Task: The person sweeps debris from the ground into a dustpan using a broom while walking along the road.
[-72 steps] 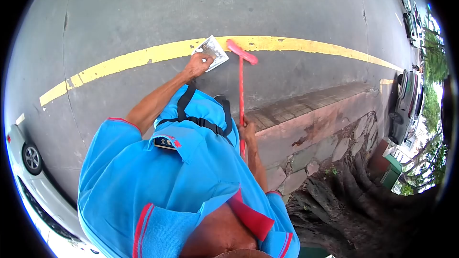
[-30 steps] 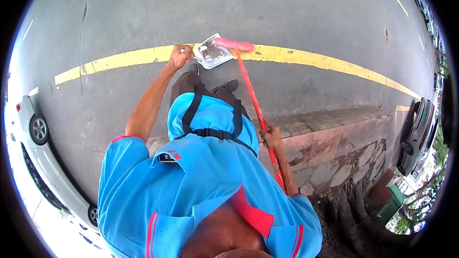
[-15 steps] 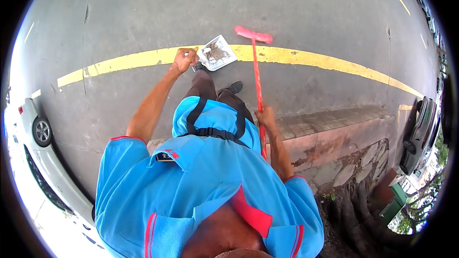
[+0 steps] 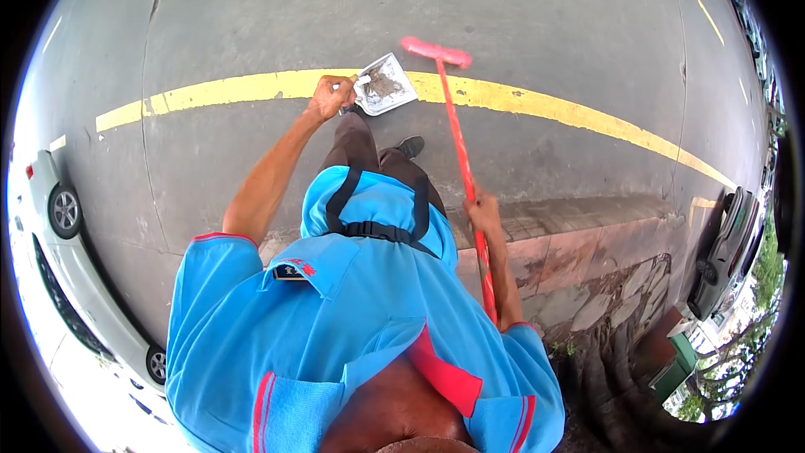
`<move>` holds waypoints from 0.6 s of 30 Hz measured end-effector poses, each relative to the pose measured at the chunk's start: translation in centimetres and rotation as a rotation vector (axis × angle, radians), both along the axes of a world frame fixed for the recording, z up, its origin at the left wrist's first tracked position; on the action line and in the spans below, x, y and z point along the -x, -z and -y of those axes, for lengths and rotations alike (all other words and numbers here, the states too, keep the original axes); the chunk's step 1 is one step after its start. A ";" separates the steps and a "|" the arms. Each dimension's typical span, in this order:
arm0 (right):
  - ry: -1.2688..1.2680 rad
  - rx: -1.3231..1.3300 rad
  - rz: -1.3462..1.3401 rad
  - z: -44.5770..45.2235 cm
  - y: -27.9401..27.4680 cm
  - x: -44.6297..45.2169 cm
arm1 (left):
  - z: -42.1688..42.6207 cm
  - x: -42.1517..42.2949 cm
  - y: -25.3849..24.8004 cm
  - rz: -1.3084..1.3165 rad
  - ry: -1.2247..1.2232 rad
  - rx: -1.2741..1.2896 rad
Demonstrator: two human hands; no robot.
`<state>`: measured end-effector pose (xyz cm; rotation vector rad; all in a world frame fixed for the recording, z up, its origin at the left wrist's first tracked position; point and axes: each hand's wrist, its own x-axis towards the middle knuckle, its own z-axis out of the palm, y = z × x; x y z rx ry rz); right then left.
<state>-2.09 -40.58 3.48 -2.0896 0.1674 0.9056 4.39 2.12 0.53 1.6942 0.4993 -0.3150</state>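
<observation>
My left hand point(image 4: 333, 96) is closed around the handle of a white dustpan point(image 4: 397, 100), just ahead of my feet. Grey-brown dirt point(image 4: 383, 82) and a pale scrap lie inside the pan. My right hand point(image 4: 483, 211) wraps round the red shaft of a broom point(image 4: 458, 134), whose lower end runs back beside my right forearm. The pinkish-red broom head point(image 4: 436, 52) is beyond the dustpan and to its right, apart from it. Whether the head touches the pavement is hard to tell.
A yellow painted line point(image 4: 537, 109) crosses the grey pavement under the dustpan. To my right runs a low stone ledge point(image 4: 579, 239) with tree roots point(image 4: 608, 386) behind it. A white car point(image 4: 92, 285) stands at left, a dark car point(image 4: 725, 256) at right, near a green bin point(image 4: 675, 369).
The broom head has shifted slightly left and away from me, while my right hand has moved a little right, tilting the shaft more. The dustpan stays nearly in place in my left hand.
</observation>
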 end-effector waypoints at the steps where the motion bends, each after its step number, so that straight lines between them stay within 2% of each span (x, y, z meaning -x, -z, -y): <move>1: 0.025 0.051 -0.029 -1.7 -1.5 -2.8 | 0.2 -0.1 -0.4 0.002 -0.006 0.000; 3: 0.053 0.083 -0.034 -1.7 2.5 -6.1 | 0.3 -0.1 -1.7 -0.032 0.019 -0.055; 7: 0.107 0.084 -0.014 -4.6 3.7 -8.5 | 0.2 0.1 -0.1 0.058 0.003 -0.036; 9: -0.005 0.112 0.022 -4.8 3.7 -7.7 | 0.1 0.5 0.6 0.126 0.015 -0.053; 10: -0.011 0.117 0.016 -4.3 4.4 -6.3 | 0.1 0.8 0.7 0.121 0.010 -0.049; 12: -0.181 0.159 0.005 -2.5 7.0 -2.8 | 0.1 0.2 0.3 -0.001 -0.016 -0.076; 14: -0.193 0.166 -0.105 -3.5 1.3 -0.2 | -0.1 0.3 0.2 -0.018 -0.030 -0.062; 17: -0.179 0.061 -0.026 0.8 3.7 5.5 | -0.1 0.2 -0.1 0.020 -0.030 -0.051; 18: -0.063 -0.078 -0.071 1.0 3.0 6.4 | -0.1 0.2 -0.1 -0.020 -0.034 -0.055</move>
